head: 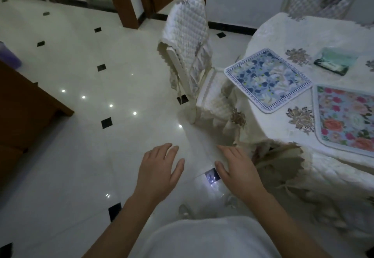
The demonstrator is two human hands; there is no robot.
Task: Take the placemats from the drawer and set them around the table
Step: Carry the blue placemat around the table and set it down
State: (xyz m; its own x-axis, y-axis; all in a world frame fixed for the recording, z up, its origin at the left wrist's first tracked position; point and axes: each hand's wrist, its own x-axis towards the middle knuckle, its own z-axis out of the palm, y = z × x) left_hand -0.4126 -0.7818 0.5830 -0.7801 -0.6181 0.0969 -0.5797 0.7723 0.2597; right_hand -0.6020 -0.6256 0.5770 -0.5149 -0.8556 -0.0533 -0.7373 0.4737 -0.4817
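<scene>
While both hands are hovering low over the tiled floor (81, 156), nothing is being carried. The left hand (159, 168) is showing a released grip, fingers straight and spread, and the right hand (236, 168) is doing the same just beside it, palm down, grasping nothing.

Looking out to the right, the desk (283, 35) is wearing a white embroidered cloth, and two placemats are lying flat on it. The pink floral placemat (348, 120) is sitting at the near edge, running out of frame on the right. The blue floral placemat (267, 79) is sitting at the left edge, just beside the pink one's corner, in front of the quilt-covered chair (188, 35) that is tucked against that edge.

By my reading, we are sitting between placements: two places are set, the visible far side of the desk is showing no mat, and the empty hands are suggesting a trip for more. The next move is calling for a turn toward the drawer, likely in the wooden cabinet (24, 99) at far left. No drawer is showing from this angle, so what is lying inside I cannot tell.

Further back on the desk, a green-topped packet (334, 63) is resting beyond the blue mat, its contents too blurred to name.
</scene>
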